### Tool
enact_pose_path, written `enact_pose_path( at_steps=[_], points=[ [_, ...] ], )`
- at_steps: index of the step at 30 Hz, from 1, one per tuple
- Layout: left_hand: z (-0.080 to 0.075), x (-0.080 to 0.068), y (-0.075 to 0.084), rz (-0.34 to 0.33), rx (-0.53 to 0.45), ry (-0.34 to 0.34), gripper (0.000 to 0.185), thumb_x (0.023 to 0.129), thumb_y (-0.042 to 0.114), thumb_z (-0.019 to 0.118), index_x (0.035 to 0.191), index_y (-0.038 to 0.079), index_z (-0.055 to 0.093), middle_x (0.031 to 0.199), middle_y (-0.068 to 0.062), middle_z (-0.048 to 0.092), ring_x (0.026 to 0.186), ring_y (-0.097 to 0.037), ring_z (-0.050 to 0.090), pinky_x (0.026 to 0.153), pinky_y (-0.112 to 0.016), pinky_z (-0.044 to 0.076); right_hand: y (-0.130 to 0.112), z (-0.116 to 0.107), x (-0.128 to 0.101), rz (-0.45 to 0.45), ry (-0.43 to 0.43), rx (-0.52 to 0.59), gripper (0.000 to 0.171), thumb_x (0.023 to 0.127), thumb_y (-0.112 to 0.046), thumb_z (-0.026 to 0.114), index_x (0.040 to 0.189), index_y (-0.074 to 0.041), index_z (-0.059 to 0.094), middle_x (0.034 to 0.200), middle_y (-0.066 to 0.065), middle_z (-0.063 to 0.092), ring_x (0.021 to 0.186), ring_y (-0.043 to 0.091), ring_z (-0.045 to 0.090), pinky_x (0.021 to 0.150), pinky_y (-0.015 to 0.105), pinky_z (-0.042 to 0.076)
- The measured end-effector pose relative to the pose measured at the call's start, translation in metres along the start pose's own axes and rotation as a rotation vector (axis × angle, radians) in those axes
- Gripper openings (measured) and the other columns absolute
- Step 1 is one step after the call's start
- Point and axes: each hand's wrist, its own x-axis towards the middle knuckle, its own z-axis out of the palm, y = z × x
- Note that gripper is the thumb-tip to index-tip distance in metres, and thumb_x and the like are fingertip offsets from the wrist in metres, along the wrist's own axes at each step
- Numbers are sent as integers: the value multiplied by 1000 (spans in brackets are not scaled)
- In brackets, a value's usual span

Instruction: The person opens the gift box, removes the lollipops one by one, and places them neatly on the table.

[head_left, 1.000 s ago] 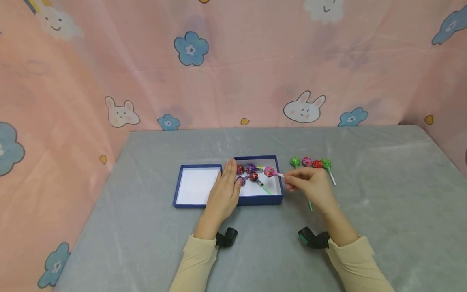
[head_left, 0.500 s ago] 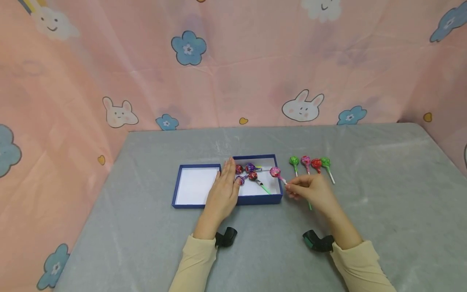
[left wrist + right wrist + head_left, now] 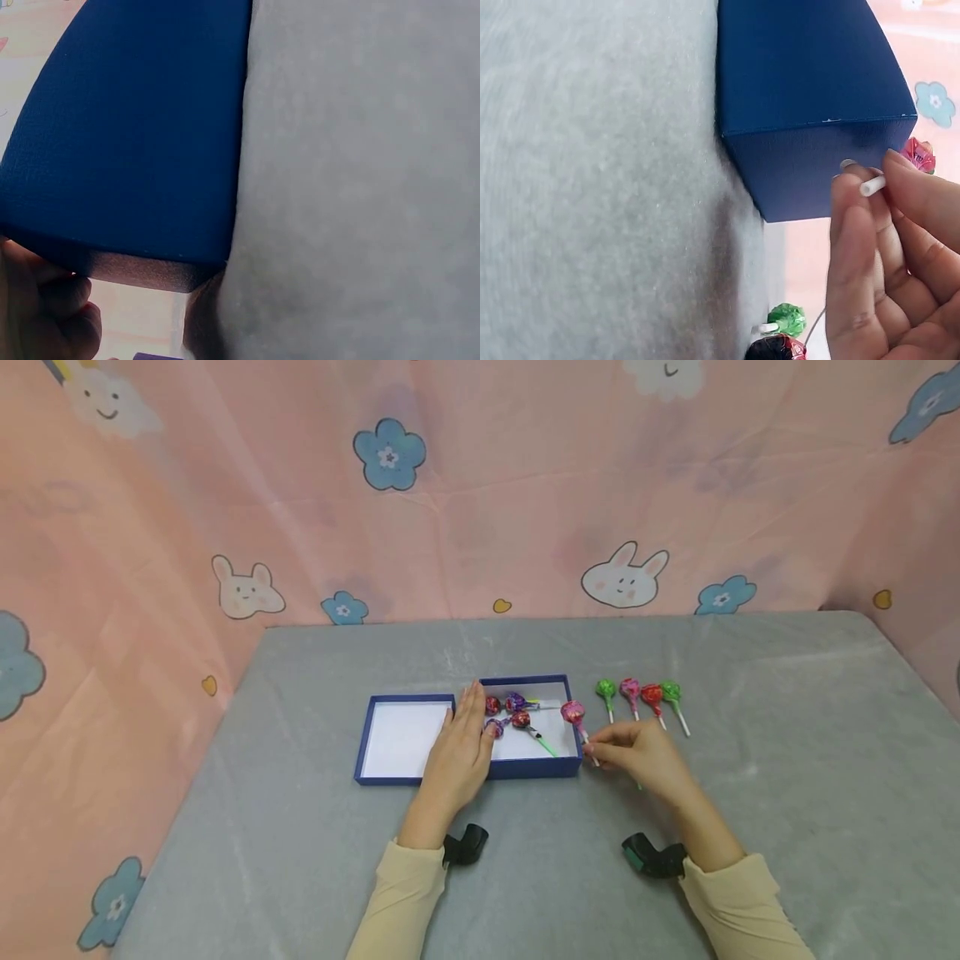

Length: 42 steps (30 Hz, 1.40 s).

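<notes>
**Lollipop held at the box's right wall**

Pink lollipop [image 3: 573, 711] sits w/ its head just over the right wall of the blue box [image 3: 572, 767], stick pinched low by the right hand [image 3: 637, 757] (thumb + fingers closed round it). In the right wrist view the white stick end [image 3: 871, 185] shows between the fingertips [image 3: 849, 196], close to the box's outer corner. Left hand [image 3: 457, 752] lies flat, fingers straight, across the box's middle divider, gripping nothing; seems to steady it.

Doing it well, as I judge: keep the pinch low on the stick, tilt the head down + left, let go only once the head is past the wall. Aim near-right in the compartment, where the white floor is bare.

Edges/room:
- Four or so lollipops [image 3: 514, 714] already crowd the far-left of the right compartment, next to the left fingertips; green stick [image 3: 547, 748] slants toward the near wall.
- Left compartment [image 3: 397, 739] holds nothing.
- Row of four lollipops [image 3: 639, 695] on the grey table [image 3: 787, 760], just far-right of the right hand; wrist could brush them.
- Open table near + right for pulling back.
</notes>
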Motion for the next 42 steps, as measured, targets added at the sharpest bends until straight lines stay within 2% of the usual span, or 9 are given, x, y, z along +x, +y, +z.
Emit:
enact_pose_path(
  at_steps=[3,8,12,16,19,24,32,42],
  points=[
    [-2,1,0,8,29,-8,54,102,22,37,148,-3,21,154,-13,19,142,-26,17,113,-46,15,1,-2,-1,-10,13,29,18,86,-6,68,94,9,70,80,12,69,67,11,60,62,24,54],
    [-8,6,-4,73,145,-16,54,102,23,37,147,-4,25,151,-16,26,141,-26,21,113,-46,16,7,-12,-5,-39,71,85,20,87,-3,66,96,14,67,82,16,69,66,7,61,62,23,54],
    [-12,6,-6,94,190,-30,53,102,24,38,146,-4,26,150,-17,29,140,-25,22,113,-45,17,15,-23,-11,-2,117,122,25,88,-5,65,100,17,65,80,7,70,66,5,63,62,22,54],
    [-12,6,-6,84,172,-46,53,102,24,36,147,-4,25,151,-16,27,141,-24,21,113,-45,16,25,-36,-19,19,163,166,29,90,-5,63,103,21,61,77,-9,68,67,3,63,62,21,54],
    [-12,6,-5,74,164,-45,53,102,24,36,147,-3,25,152,-15,26,141,-24,21,113,-44,16,33,-45,-25,31,181,156,32,90,-7,63,103,22,60,76,-13,67,68,2,63,62,21,54],
    [-11,6,-4,70,165,-43,53,102,23,36,147,-3,26,152,-14,26,141,-24,21,113,-44,16,42,-57,-31,83,184,120,32,90,-8,63,102,22,60,74,-9,68,66,1,63,60,21,54],
    [-10,3,-7,71,154,-24,53,102,23,38,146,-4,27,151,-16,28,140,-26,22,113,-46,18,46,-58,-30,119,114,55,27,88,-1,62,99,23,61,76,11,69,62,3,63,58,24,55],
    [-8,4,-6,83,148,-1,52,101,19,38,146,-4,26,151,-15,27,140,-27,23,112,-48,19,56,-56,-29,135,97,53,25,87,3,62,97,25,60,73,11,69,58,1,61,55,21,54]
  ],
)
